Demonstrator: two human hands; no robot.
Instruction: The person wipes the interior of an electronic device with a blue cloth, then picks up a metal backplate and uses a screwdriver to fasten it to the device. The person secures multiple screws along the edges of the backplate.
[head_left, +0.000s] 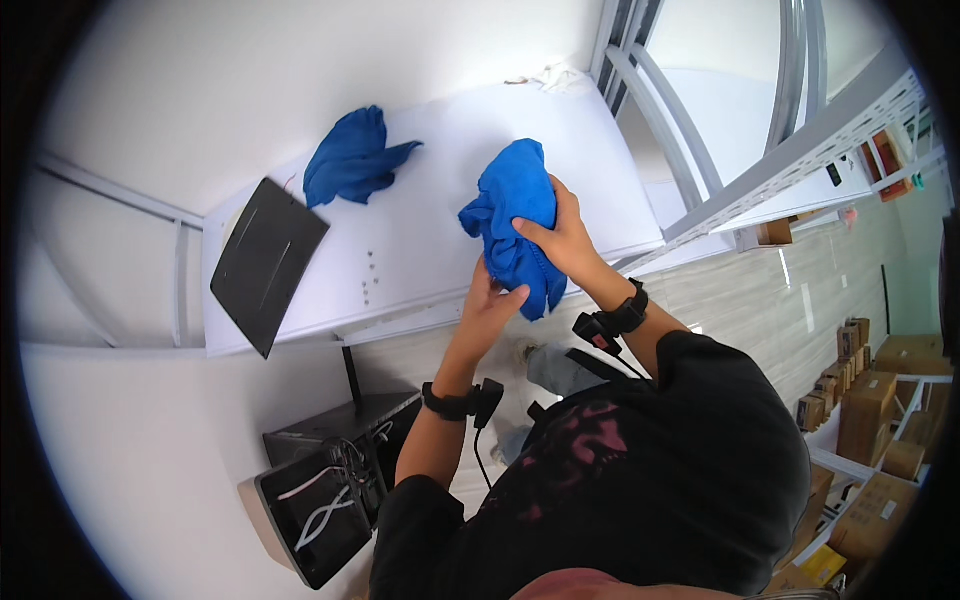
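Note:
A crumpled bright blue cloth (516, 215) hangs between my two hands, above the near edge of the white table (430, 240). My left hand (488, 308) grips its lower left part, thumb on the front. Higher up on its right side, my right hand (562, 232) is closed around it with the thumb across the top. Whether anything is wrapped inside the cloth cannot be seen. A second, darker blue cloth (352, 160) lies bunched near the table's back edge, left of my hands.
At the table's left end lies a flat black panel (268, 262). Several small bits (368, 278) dot the tabletop. A whitish crumpled item (556, 79) sits at the back. Metal frame posts (690, 150) rise on the right; below left stands a black bin with cables (318, 510). Cardboard boxes (868, 415) fill shelves at right.

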